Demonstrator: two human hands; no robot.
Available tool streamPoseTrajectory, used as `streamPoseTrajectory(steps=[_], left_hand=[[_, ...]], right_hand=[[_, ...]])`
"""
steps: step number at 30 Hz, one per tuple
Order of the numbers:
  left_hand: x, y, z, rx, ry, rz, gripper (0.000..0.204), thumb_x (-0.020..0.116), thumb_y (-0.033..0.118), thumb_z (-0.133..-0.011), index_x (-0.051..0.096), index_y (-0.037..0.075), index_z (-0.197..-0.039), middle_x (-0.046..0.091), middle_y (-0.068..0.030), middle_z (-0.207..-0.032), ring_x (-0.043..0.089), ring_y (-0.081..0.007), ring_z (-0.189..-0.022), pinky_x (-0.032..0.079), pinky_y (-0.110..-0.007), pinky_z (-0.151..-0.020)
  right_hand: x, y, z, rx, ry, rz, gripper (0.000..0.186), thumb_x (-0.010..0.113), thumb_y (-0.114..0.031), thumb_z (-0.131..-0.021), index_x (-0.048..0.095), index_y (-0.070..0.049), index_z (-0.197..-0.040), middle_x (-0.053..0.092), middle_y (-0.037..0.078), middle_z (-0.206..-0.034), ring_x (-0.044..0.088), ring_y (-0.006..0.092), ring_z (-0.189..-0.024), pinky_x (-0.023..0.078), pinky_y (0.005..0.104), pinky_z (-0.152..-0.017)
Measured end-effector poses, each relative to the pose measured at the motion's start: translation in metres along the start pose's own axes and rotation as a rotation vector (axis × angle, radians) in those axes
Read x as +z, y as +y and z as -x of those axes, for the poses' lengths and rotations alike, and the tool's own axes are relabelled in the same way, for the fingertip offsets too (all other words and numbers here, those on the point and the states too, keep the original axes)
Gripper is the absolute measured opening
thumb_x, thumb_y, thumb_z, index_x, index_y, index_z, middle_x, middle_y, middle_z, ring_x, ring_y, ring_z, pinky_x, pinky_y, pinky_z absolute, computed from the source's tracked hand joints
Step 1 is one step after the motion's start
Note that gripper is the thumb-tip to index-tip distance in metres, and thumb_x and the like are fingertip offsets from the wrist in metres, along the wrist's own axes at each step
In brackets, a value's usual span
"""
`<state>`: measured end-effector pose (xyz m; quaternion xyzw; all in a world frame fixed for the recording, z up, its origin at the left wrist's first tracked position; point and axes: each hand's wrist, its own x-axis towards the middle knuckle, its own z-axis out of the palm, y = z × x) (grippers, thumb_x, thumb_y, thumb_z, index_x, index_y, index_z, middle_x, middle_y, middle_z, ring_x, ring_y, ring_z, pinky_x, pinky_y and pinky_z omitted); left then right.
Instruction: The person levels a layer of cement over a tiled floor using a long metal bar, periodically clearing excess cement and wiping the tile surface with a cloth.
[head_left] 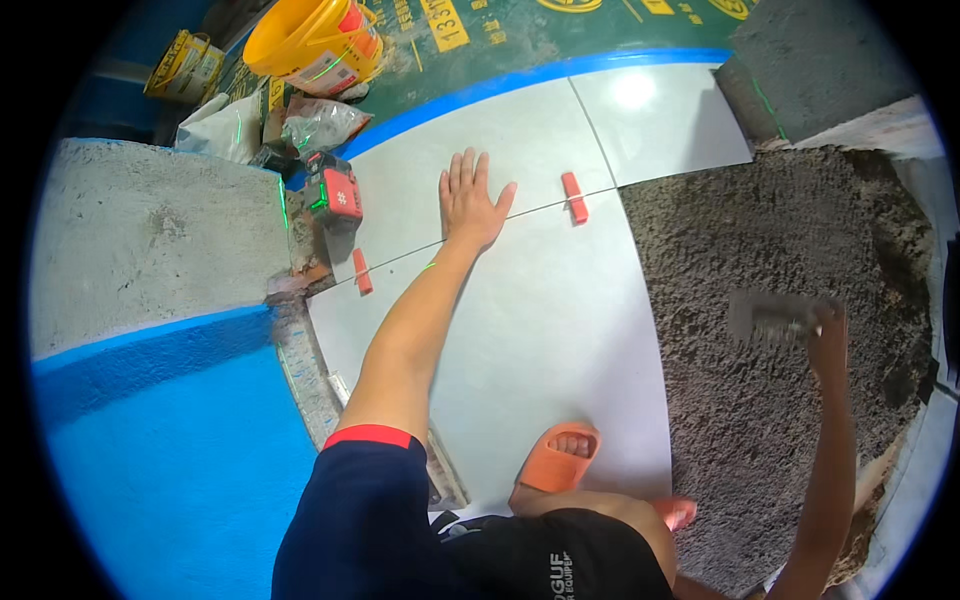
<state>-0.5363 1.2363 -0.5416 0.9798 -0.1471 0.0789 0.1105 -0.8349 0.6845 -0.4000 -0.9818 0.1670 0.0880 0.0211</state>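
Observation:
My left hand lies flat with spread fingers on a large pale floor tile, just above its joint with the nearer tile. Two red tile-leveling wedges sit across that joint, one on either side of the hand. Off to the right, my right hand is closed around a trowel, its grey blade somewhat blurred. The blade is over a bed of dark, grainy mortar beside the tiles. Whether it presses into the mortar I cannot tell.
A red-and-black laser level stands at the left tile edge, near a concrete ledge. Farther back are a yellow bucket, a smaller bucket and plastic bags. My foot in an orange slipper rests on the nearer tile.

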Motion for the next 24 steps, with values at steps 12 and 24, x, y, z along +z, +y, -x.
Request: streamPoseTrajectory(steps=[12, 24], left_hand=[[0.018, -0.035, 0.028, -0.014, 0.071, -0.001, 0.059, 0.052, 0.041, -0.097, 0.042, 0.008, -0.144, 0.035, -0.0174, -0.152, 0.027, -0.0335, -0.144, 0.017, -0.051, -0.119], [0.061, 0.057, -0.046, -0.104, 0.089, 0.010, 0.063, 0.052, 0.046, -0.097, 0.041, 0.006, -0.144, 0.035, -0.0182, -0.152, 0.025, -0.0340, -0.145, 0.015, -0.053, -0.118]], right_hand=[[0.024, -0.035, -0.076, -0.017, -0.176, 0.426, 0.059, 0.063, -0.005, -0.089, 0.043, -0.010, -0.145, 0.030, 0.016, -0.154, 0.033, 0.0415, -0.138, 0.034, 0.0549, -0.114], [0.065, 0.035, -0.061, 0.441, 0.077, -0.570, 0.085, 0.070, -0.015, -0.086, 0.019, -0.014, -0.154, 0.022, 0.013, -0.155, 0.031, 0.0378, -0.141, 0.032, 0.0497, -0.116]])
